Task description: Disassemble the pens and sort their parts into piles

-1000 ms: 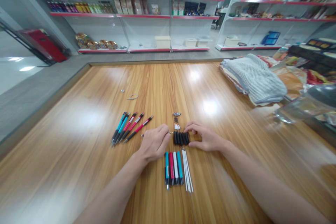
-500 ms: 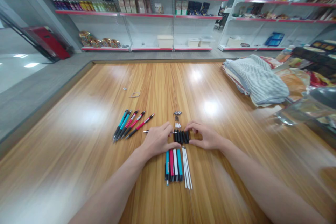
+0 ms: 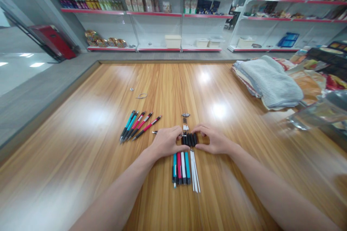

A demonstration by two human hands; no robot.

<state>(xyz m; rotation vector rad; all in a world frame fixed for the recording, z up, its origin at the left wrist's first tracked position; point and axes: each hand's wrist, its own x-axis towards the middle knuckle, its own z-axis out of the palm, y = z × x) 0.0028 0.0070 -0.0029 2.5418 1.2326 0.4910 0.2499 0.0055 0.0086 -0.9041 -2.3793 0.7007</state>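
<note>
Black grips (image 3: 190,139) lie between the left hand (image 3: 169,142), whose hold is unclear, and the right hand (image 3: 211,140), thumb and fingers wide apart; the table (image 3: 159,83) leaves open room before its far edge.

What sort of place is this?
Likely a shop, or a room set up like one: behind the wooden table stand white shelves with red edges, stocked with rows of colourful bottles and upright packets.
</note>
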